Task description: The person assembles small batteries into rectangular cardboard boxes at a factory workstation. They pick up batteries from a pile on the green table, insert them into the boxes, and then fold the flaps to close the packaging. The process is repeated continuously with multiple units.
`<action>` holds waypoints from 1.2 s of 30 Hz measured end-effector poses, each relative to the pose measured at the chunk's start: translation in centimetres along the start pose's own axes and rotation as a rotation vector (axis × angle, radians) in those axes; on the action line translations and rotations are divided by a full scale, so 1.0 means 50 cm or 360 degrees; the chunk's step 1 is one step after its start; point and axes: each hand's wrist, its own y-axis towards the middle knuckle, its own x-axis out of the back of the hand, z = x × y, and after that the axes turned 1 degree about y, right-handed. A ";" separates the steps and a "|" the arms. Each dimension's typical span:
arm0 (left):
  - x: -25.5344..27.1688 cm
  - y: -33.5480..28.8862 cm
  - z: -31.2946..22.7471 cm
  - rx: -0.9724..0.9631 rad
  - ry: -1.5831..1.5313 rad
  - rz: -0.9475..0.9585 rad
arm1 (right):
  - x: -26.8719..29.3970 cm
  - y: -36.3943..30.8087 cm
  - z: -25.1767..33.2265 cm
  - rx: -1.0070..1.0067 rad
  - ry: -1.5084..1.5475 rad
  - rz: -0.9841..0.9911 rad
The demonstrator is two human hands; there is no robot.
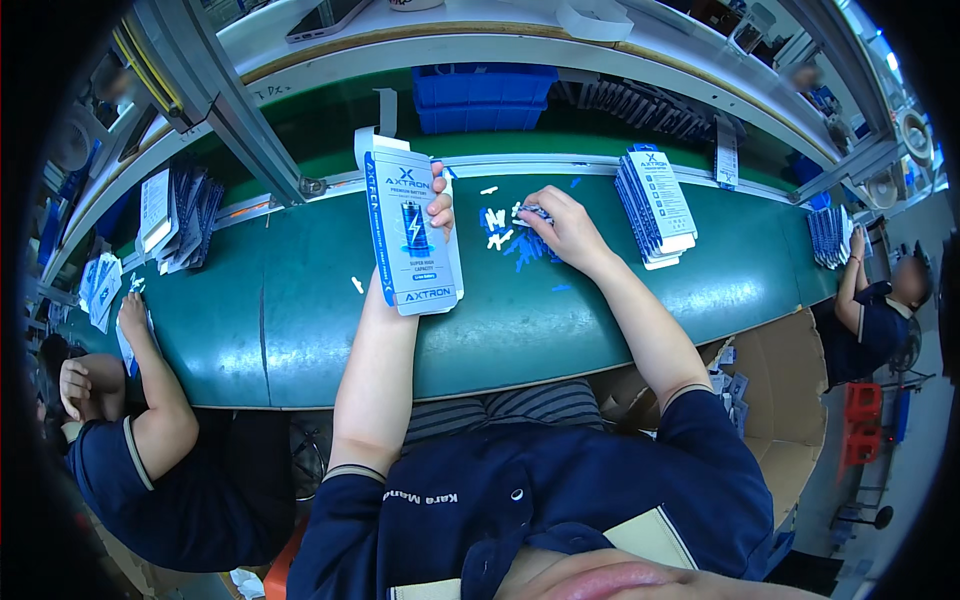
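Observation:
My left hand (439, 205) is closed around a tall flat battery carton (405, 255), white with blue edges and a battery picture. Its top flap stands up, and the fingers wrap over its right side. My right hand (565, 228) is over a loose heap of small blue and white card pieces (530, 248) on the green table. Its fingertips are pressed together on a few of these pieces. How many they hold is hidden. To the right of that hand leans a stack of similar cartons (660, 205).
A blue bin (480, 98) stands under the shelf (480, 25) behind the green table (330, 350). More cartons (185, 220) are piled at left. Co-workers sit on both sides, one arm (155, 365) resting at left. A large cardboard box (790, 400) stands at my right.

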 end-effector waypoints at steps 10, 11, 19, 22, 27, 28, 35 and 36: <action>0.007 0.002 0.000 0.0012 0.0038 -0.0029 | 0.008 0.012 0.001 -0.0421 0.0449 -0.0350; 0.006 0.002 0.000 0.0012 0.0047 -0.0043 | 0.009 0.008 -0.008 -0.0508 0.0544 -0.0347; 0.005 0.001 0.003 0.0016 0.0052 -0.0031 | 0.025 0.006 0.002 -0.0671 0.1219 -0.0300; 0.003 -0.001 0.003 0.0016 0.0049 -0.0014 | 0.041 0.001 -0.004 -0.0625 0.1290 -0.0217; -0.002 -0.001 0.006 0.0007 0.0057 -0.0019 | 0.082 -0.008 -0.016 -0.0197 0.0783 0.0026; -0.001 -0.001 0.006 0.0008 0.0059 -0.0015 | 0.089 -0.009 -0.029 -0.0181 0.0705 0.0157; 0.001 -0.001 0.005 0.0030 0.0042 -0.0028 | 0.094 -0.043 -0.006 -0.0201 -0.0085 0.0712; 0.001 0.000 0.006 0.0028 0.0043 -0.0028 | 0.091 -0.043 -0.008 -0.0206 -0.0112 0.0674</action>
